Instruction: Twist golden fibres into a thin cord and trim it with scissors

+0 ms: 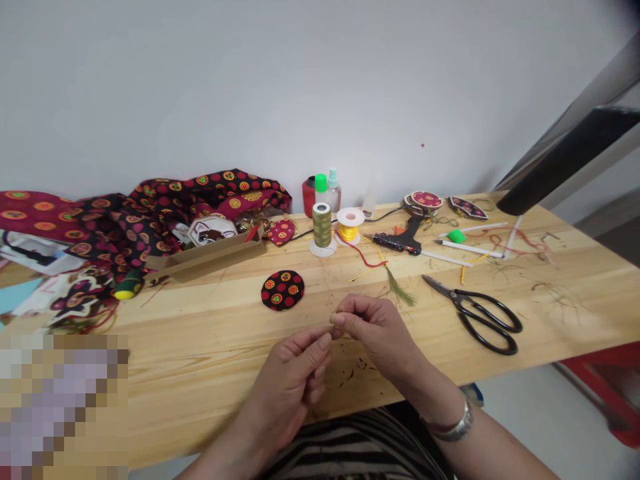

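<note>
- here, we find the left hand (293, 377) just above the near part of the worktop (200, 333), fingers curled and thumb pressed in against them.
- we see the right hand (380, 333) closed in a pinch too, its fingertips meeting those of the left; whether something thin sits between them is too small for us to tell.
- we notice a silver bracelet (457, 423) around the right wrist, and striped clothing (340, 443) below the hands.
- the round patterned piece (283, 291), black with red and yellow motifs, lies flat on the worktop just beyond the left hand, apart from both hands.
- to the right of the right hand we have the black-handled scissors (459, 295), lying with their tips toward the far left.
- between scissors and hand, a bit farther off, we see a green tassel (399, 288) by the end of a red cord (363, 255).
- behind these, we make out an olive thread spool (323, 227) standing upright beside a yellow cord spool (349, 233), with a black glue gun (400, 243) to their right.
- at the far left, we see patterned cloth (190, 190) heaped behind a long cardboard tray (215, 257).
</note>
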Demonstrator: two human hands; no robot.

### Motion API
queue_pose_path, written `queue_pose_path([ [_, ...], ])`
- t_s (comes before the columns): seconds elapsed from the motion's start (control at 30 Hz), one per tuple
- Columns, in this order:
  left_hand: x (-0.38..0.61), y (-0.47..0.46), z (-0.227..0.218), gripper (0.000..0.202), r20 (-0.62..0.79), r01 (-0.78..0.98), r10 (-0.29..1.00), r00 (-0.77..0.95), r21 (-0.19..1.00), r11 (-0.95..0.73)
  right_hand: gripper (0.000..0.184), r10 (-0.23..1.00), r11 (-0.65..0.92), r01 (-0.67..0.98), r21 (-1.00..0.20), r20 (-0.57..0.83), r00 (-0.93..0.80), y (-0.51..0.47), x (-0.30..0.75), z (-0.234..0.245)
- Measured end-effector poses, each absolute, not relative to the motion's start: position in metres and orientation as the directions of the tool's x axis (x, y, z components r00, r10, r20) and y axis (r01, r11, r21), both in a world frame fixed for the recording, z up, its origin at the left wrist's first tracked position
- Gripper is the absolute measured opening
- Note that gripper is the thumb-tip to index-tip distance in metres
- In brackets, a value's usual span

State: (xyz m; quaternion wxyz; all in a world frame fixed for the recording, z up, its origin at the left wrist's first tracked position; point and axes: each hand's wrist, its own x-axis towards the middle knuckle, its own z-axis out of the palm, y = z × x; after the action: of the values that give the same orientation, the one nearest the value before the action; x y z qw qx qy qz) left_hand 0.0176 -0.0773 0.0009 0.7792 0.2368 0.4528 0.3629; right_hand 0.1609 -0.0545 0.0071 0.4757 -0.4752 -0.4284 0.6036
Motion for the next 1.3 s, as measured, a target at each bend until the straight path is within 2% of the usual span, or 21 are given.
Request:
queue_pose_path([
  [0.17, 0.017, -0.076, -0.001, 0.016, -0.445, -0.203, 0.853, 0.273, 0.840, 0.503, 0.016, 0.990, -0.133, -0.112, -0.985, -0.126, -0.067, -0.056, 0.159, 0.010],
  [0.27, 0.015, -0.074, 0.002, 0.023, -0.340, -0.068, 0.904, 0.259, 0.927, 0.368, 0.016, 0.992, -0.107, -0.109, -0.988, -0.099, -0.073, -0.057, 0.158, 0.012],
  [0.37, 0.011, -0.074, 0.006, 0.016, -0.241, 0.033, 0.941, 0.237, 0.970, 0.240, 0.015, 0.994, -0.088, -0.121, -0.989, -0.078, -0.079, -0.059, 0.157, 0.014],
  [0.5, 0.007, -0.072, 0.007, 0.010, -0.089, 0.062, 0.977, 0.193, 0.995, 0.078, 0.013, 0.995, -0.010, -0.112, -0.994, 0.001, -0.105, -0.059, 0.159, 0.015],
  [0.57, 0.007, -0.071, 0.006, 0.008, -0.056, 0.022, 0.988, 0.141, 0.998, 0.054, 0.014, 0.993, 0.042, -0.112, -0.993, 0.054, -0.104, -0.059, 0.160, 0.014],
  [0.63, 0.008, -0.069, 0.004, 0.009, -0.069, -0.095, 0.994, 0.087, 0.992, 0.077, 0.021, 0.993, 0.054, -0.152, -0.987, 0.070, -0.100, -0.058, 0.159, 0.012],
  [0.73, 0.010, -0.068, 0.004, 0.011, -0.108, -0.263, 0.992, 0.067, 0.957, 0.122, 0.027, 0.987, -0.030, -0.290, -0.957, 0.019, -0.162, -0.058, 0.153, 0.006],
  [0.87, 0.010, -0.067, 0.006, 0.011, -0.162, -0.328, 0.984, 0.080, 0.928, 0.179, 0.026, 0.965, -0.106, -0.375, -0.921, -0.005, -0.260, -0.058, 0.140, 0.001],
  [1.0, 0.008, -0.066, 0.006, 0.008, -0.221, -0.370, 0.973, 0.067, 0.900, 0.230, 0.021, 0.955, -0.106, -0.318, -0.942, -0.008, -0.295, -0.058, 0.136, 0.004],
  [1.13, 0.008, -0.064, 0.006, 0.005, -0.246, -0.427, 0.968, 0.047, 0.871, 0.242, 0.024, 0.947, -0.113, -0.211, -0.971, -0.041, -0.319, -0.059, 0.140, 0.007],
  [1.3, 0.007, -0.062, 0.005, 0.004, -0.255, -0.532, 0.967, 0.024, 0.815, 0.228, 0.019, 0.954, -0.105, -0.080, -0.991, -0.078, -0.288, -0.060, 0.146, 0.003],
])
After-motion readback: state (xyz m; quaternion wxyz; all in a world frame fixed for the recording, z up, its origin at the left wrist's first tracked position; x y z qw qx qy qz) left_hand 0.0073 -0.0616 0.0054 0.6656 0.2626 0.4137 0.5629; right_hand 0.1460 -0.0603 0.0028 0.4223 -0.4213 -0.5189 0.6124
